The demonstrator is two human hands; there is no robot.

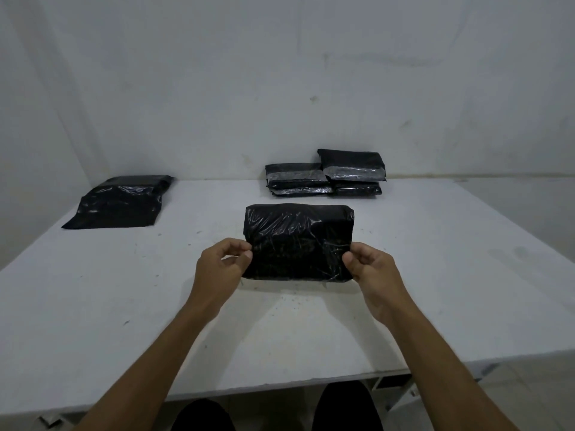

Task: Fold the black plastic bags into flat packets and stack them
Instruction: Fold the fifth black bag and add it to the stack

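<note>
Folded black packet (298, 241), held at the centre of the white table (435, 275); whether its lower edge touches the tabletop is unclear. The left hand (217, 265) pinches the packet's left edge between thumb and fingers; the right hand (371, 270) pinches its right edge likewise, both forearms reaching forward from the near side. Behind, against the wall (280, 73), finished packets (326, 175) lie in two adjoining stacks. Far left, an unfolded bag (119, 202) lies flat, well apart.

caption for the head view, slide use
Both hands pinch a folded packet on the table, stack behind.
</note>
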